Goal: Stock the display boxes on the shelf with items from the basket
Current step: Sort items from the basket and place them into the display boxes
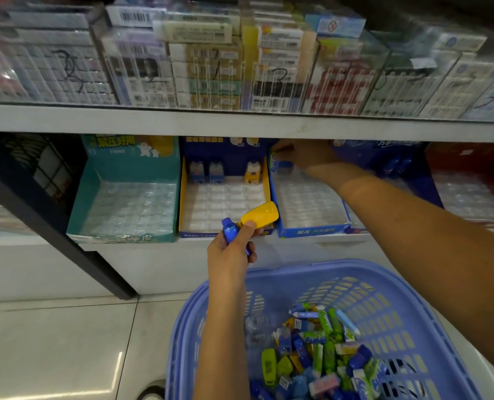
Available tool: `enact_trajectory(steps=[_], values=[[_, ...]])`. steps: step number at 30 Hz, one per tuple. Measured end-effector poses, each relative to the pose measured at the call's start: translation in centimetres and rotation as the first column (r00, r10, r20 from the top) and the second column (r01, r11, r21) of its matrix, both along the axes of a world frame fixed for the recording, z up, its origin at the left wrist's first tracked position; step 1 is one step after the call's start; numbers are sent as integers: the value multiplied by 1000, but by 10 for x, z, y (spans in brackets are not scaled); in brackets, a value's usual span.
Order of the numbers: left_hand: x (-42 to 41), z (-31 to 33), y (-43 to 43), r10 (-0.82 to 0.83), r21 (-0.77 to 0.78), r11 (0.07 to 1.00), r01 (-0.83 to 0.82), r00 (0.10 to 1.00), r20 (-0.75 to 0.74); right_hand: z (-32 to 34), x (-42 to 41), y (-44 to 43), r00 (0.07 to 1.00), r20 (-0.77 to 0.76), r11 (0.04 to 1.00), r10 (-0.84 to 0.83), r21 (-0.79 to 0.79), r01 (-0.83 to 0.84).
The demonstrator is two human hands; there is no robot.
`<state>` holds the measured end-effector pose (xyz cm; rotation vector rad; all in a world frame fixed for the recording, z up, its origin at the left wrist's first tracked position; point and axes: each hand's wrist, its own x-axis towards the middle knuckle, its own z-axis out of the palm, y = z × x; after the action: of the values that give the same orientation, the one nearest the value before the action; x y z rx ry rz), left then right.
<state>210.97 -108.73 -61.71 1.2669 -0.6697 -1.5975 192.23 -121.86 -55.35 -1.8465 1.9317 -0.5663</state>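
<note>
Grips two items in the left hand [230, 252], fingers curled round both: a blue one [230, 230] and a yellow one [260, 216], side by side and tilted. Holds them just in front of the middle box [266, 180], above the basket [384, 280].

Reaches with the right hand [306, 157] under the upper shelf [240, 125] to the rear left corner of the blue box [312, 232]. Pinches a small green-and-blue pack [280, 165] there, close over the box's clear tray; blurred, so no telling whether the pack touches the tray.

In the middle box, along the back row, three figures upright: two blue [196, 171] [217, 171] and one yellow [253, 171], with bare tray pockets in front of them. To the left, touching it, a teal box [96, 203] lined with a clear tray.

In the basket, low on the floor [52, 342], a heap [320, 345] of small packs and erasers in green, blue, yellow and pink, piled toward the near side.

On the upper shelf, a row of clear cases [211, 70] packed with stock, numbers scrawled on their fronts.
</note>
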Motion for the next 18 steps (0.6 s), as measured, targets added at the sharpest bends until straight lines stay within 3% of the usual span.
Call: enact_trajectory(steps=[6,10,11,12,14,15,18], values=[[1,4,1,10,35,999,-8,999,-51,3,10,12,995,-68,997,-71,-38,68],[10,12,3,42,10,999,-41,990,-136,14,23,44,989,-119,982,-91,-174,70],[12,14,4,44,-12,999,-46,989,-143,16,28,55,993,-66,979,-98,-186,84],[16,17,5,48,-37,998,-55,986,-157,16,35,67,993,81,983,-90,-153,102],[23,23,6,72,-81,993,-90,978,-197,21,53,90,882,469,999,-37,1,41],[27,25,7,83,-100,989,-105,975,-205,23,62,98,815,579,998,-10,50,-24],[43,30,8,97,-155,981,-119,984,-147,28,88,109,769,635,990,80,39,-135]])
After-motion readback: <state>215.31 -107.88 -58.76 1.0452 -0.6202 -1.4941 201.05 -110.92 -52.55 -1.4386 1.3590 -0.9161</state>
